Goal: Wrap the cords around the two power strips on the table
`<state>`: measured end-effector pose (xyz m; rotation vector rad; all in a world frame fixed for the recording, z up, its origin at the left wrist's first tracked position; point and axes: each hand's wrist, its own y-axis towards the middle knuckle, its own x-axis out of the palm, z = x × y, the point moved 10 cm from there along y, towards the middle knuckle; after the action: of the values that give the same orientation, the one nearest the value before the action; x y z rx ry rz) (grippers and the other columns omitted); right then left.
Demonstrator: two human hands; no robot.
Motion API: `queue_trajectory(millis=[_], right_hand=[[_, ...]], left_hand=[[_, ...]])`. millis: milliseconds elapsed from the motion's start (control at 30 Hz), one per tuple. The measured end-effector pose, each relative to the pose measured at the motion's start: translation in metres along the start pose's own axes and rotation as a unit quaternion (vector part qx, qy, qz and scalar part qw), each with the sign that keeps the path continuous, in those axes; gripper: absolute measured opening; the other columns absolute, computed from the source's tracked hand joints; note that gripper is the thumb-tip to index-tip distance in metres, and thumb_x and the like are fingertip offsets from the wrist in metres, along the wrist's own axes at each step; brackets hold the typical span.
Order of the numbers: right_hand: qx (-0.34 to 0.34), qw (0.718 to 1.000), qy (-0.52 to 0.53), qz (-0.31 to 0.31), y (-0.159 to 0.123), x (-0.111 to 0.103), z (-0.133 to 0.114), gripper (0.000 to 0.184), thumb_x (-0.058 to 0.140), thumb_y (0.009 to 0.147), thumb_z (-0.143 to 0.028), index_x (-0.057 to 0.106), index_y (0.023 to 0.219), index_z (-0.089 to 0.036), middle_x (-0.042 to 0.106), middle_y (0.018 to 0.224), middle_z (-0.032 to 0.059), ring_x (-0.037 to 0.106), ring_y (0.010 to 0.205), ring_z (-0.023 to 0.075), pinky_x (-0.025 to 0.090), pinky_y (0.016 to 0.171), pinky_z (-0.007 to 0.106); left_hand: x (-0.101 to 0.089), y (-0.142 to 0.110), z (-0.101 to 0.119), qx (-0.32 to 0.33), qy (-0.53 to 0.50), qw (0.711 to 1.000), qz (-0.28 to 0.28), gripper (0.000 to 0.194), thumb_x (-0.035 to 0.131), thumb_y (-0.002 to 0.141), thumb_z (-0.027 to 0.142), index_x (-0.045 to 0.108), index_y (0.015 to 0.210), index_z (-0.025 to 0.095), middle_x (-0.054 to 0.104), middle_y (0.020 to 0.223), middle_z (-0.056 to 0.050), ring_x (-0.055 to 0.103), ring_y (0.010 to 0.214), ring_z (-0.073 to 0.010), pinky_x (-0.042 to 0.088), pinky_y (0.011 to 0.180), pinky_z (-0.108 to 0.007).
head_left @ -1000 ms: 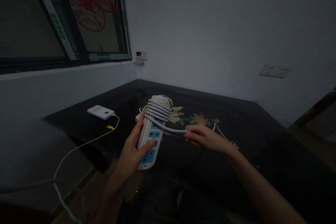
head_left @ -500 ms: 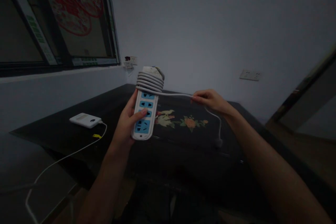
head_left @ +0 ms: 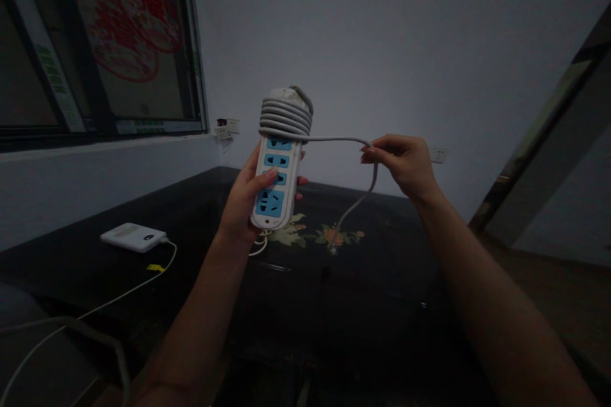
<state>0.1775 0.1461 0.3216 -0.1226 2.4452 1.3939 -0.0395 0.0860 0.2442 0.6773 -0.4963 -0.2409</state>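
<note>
Raised above the dark table, a white power strip (head_left: 289,194) with blue sockets is gripped by my left hand (head_left: 245,194), thumb across its front and fingertips showing at its right side. Several turns of grey power cord (head_left: 285,117) are wound around the strip's upper end. From the lowest turn the cord runs right to my right hand (head_left: 403,162), which pinches it between thumb and fingers. Below that pinch the cord's free end hangs down and curves left over the flower pattern; the plug at its tip is too dim to make out well.
A white power bank (head_left: 133,237) with a white cable and yellow tag (head_left: 155,268) lies on the table (head_left: 334,305) at left. A loop of white cable (head_left: 260,245) shows behind the strip. Wall sockets (head_left: 228,128) sit beside the window; another (head_left: 438,154) is behind my right hand.
Both hands have risen with the power strip and cord. My right hand has moved up and to the right, and the cord's hanging end has swung left.
</note>
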Motion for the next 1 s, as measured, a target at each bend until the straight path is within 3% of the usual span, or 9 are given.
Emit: queue_trajectory(millis=[100,200,333,433,600,700,833,1000], right_hand=[[-0.017,0.998,0.051,0.043,-0.013,-0.006,-0.011,0.013,0.074,0.071,-0.027,0.066,0.072,-0.017,0.066,0.065,-0.0003,0.066,0.061,0.0130,0.056,0.063,0.029],[-0.028,0.995,0.091,0.032,-0.022,-0.002,-0.026,0.014,0.073,0.072,-0.025,0.060,0.071,-0.019,0.061,0.062,-0.0039,0.061,0.052,0.0098,0.052,0.052,0.024],[-0.022,0.991,0.126,-0.023,-0.027,0.012,-0.039,0.020,0.071,0.076,-0.027,0.052,0.071,-0.021,0.058,0.062,-0.0052,0.046,0.038,0.0046,0.032,0.034,0.020],[-0.002,0.989,0.141,-0.039,-0.029,0.016,-0.032,0.022,0.068,0.079,-0.031,0.050,0.073,-0.022,0.056,0.057,-0.0058,0.039,0.037,0.0040,0.023,0.034,0.020],[0.012,0.984,0.165,-0.072,-0.033,0.019,-0.022,0.029,0.064,0.080,-0.047,0.058,0.073,-0.020,0.042,0.052,-0.0066,0.034,0.044,0.0056,0.023,0.041,0.022],[0.020,0.988,0.081,-0.128,-0.036,0.026,-0.024,0.044,0.050,0.086,-0.055,0.065,0.068,-0.017,0.041,0.050,-0.0040,0.034,0.045,0.0072,0.024,0.044,0.024],[0.013,0.989,-0.035,-0.144,-0.040,0.027,-0.028,0.037,0.057,0.082,-0.047,0.066,0.062,-0.018,0.055,0.056,0.0003,0.044,0.051,0.0096,0.031,0.048,0.024],[-0.005,0.991,-0.062,-0.122,-0.045,0.026,-0.025,0.025,0.061,0.079,-0.037,0.067,0.064,-0.018,0.061,0.059,0.0018,0.052,0.055,0.0128,0.038,0.052,0.025]], left_hand=[[0.006,-0.006,0.003,-0.004,-0.038,0.999,-0.006,0.051,0.059,0.079,0.020,0.047,0.128,0.018,0.059,0.123,-0.014,0.068,0.080,-0.0197,0.058,0.059,-0.026],[0.010,-0.012,0.006,-0.012,-0.078,0.997,-0.011,0.044,0.057,0.080,0.020,0.050,0.124,0.017,0.058,0.124,-0.014,0.067,0.080,-0.0189,0.057,0.059,-0.025],[0.014,-0.014,0.011,-0.007,-0.112,0.993,-0.020,0.044,0.055,0.081,0.020,0.051,0.125,0.017,0.060,0.122,-0.013,0.066,0.081,-0.0189,0.057,0.059,-0.026],[0.017,-0.013,0.011,-0.013,-0.121,0.992,-0.031,0.045,0.054,0.082,0.019,0.049,0.127,0.018,0.059,0.123,-0.014,0.065,0.082,-0.0192,0.057,0.059,-0.026],[0.019,-0.013,0.009,-0.024,-0.129,0.990,-0.045,0.045,0.054,0.083,0.020,0.048,0.127,0.018,0.055,0.127,-0.015,0.065,0.081,-0.0185,0.056,0.059,-0.025],[0.020,-0.014,0.010,-0.027,-0.126,0.990,-0.057,0.043,0.054,0.083,0.022,0.049,0.126,0.018,0.056,0.126,-0.015,0.065,0.082,-0.0187,0.056,0.059,-0.025],[0.027,-0.016,0.010,-0.029,-0.140,0.987,-0.072,0.045,0.056,0.083,0.021,0.047,0.127,0.020,0.057,0.125,-0.014,0.066,0.081,-0.0186,0.056,0.059,-0.025],[0.047,-0.027,0.005,-0.046,-0.148,0.981,-0.115,0.046,0.059,0.080,0.022,0.048,0.125,0.020,0.059,0.121,-0.015,0.067,0.079,-0.0205,0.055,0.056,-0.025]])
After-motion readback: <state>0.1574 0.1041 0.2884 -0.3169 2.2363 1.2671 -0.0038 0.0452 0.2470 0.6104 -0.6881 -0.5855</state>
